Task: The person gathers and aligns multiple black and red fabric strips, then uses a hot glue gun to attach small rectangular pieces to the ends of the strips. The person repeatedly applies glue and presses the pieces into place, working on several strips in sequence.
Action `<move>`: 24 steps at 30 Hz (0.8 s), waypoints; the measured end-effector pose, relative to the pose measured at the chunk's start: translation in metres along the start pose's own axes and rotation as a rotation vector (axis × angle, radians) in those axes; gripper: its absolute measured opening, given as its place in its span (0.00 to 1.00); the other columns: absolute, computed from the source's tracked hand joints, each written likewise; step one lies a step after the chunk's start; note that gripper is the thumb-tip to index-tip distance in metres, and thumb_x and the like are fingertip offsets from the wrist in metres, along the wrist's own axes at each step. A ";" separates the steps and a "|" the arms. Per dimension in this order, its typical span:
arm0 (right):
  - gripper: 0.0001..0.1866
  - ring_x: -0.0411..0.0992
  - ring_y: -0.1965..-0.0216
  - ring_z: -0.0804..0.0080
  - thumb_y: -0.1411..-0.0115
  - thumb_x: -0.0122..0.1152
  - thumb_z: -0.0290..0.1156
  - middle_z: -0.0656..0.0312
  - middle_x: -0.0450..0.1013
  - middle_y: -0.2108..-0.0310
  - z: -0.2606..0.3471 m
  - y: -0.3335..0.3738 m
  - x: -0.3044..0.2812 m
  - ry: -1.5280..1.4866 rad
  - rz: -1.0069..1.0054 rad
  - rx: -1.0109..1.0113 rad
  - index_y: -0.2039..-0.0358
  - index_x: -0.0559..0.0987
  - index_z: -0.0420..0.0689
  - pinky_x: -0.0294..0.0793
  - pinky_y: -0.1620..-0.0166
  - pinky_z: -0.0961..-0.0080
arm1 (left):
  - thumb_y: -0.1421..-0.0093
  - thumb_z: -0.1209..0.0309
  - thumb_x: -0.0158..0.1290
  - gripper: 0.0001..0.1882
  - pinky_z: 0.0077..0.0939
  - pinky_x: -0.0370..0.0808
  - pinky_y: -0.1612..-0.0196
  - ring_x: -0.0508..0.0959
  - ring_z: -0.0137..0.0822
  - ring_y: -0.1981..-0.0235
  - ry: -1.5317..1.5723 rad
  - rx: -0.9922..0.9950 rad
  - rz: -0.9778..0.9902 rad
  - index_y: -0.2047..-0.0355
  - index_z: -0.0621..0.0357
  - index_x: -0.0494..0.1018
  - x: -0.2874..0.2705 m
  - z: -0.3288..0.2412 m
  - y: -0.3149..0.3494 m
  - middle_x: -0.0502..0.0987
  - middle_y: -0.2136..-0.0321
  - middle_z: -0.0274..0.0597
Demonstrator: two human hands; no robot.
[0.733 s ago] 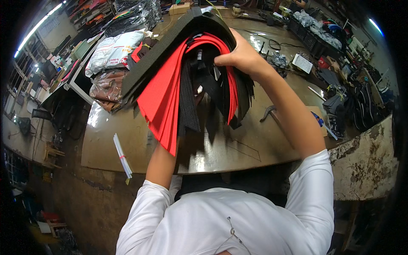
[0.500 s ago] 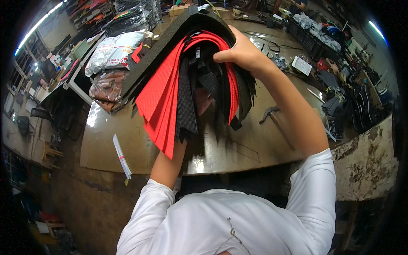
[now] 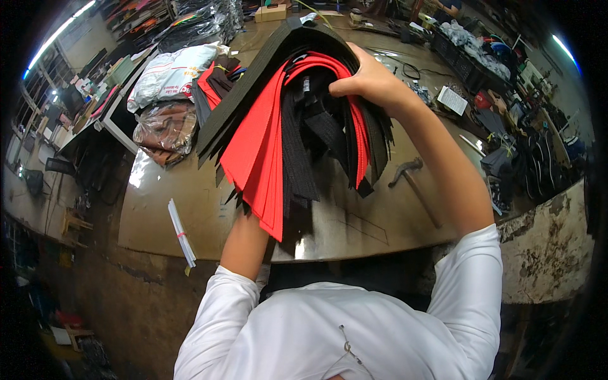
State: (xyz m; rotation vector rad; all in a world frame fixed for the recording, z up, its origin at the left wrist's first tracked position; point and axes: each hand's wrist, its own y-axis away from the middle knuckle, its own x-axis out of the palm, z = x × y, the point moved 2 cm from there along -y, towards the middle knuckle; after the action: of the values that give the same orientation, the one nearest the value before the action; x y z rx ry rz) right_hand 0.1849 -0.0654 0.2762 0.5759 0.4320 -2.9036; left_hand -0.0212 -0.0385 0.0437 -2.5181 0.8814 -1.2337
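Nearest: your white shirt [image 3: 342, 316] was at the table's near edge, a thin cord [image 3: 348, 347] hanging down its front. Your left forearm [image 3: 244, 244] reached over the table [image 3: 152, 218] and passed up behind the hanging strips. Your left hand was hidden there; could not tell whether its fingers gripped or lay loose.

At the left of the table's near edge, white sticks [image 3: 180, 231] in a red band jutted past the rim. Right of the near edge's centre, you had a thin drawn outline [image 3: 364, 227] on the surface. A hammer [image 3: 424, 201] lay on the table's right half, head pointing away from you.

You held the bundle [image 3: 256, 155] up above the table's middle, arched, ends hanging down. Layers, outside in: dark olive, red, black; a small white label [image 3: 307, 84] showed inside. Your right hand [image 3: 375, 85] grasped the arch's right shoulder, thumb on the inner side, other fingers mostly hidden behind the outer layer.

Farther: on the table's left edge, a clear bag [image 3: 161, 134] of brown pieces, a white bag [image 3: 168, 82] on top. Toward the table's far right, a paper [image 3: 451, 99], then a black crate [image 3: 453, 57]. At the far end, a carton [image 3: 271, 13].
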 end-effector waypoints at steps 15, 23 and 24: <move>0.45 0.72 0.57 0.71 0.64 0.71 0.27 0.56 0.74 0.57 -0.021 0.004 0.006 0.054 -0.069 -0.061 0.42 0.65 0.37 0.70 0.49 0.76 | 0.40 0.59 0.54 0.33 0.40 0.57 0.39 0.65 0.38 0.42 -0.153 -0.058 -0.050 0.38 0.55 0.58 -0.008 -0.043 0.007 0.64 0.40 0.47; 0.48 0.71 0.51 0.66 0.65 0.72 0.29 0.54 0.73 0.52 -0.081 0.028 0.022 0.077 -0.001 0.037 0.40 0.63 0.39 0.67 0.45 0.74 | 0.40 0.60 0.54 0.31 0.38 0.60 0.41 0.67 0.37 0.44 -0.236 -0.205 0.036 0.39 0.56 0.60 -0.001 -0.063 0.005 0.66 0.42 0.47; 0.48 0.71 0.51 0.66 0.65 0.72 0.29 0.53 0.73 0.52 -0.088 0.029 0.026 0.087 0.009 0.070 0.40 0.63 0.39 0.67 0.45 0.74 | 0.40 0.60 0.54 0.30 0.37 0.60 0.41 0.67 0.37 0.44 -0.213 -0.221 0.042 0.39 0.56 0.60 0.002 -0.052 0.009 0.66 0.42 0.47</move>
State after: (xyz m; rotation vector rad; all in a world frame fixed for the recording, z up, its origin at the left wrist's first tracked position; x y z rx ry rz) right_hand 0.1977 -0.0680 0.1805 0.7149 0.3380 -2.9034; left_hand -0.0643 -0.0432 0.0739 -2.7210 1.0611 -0.8761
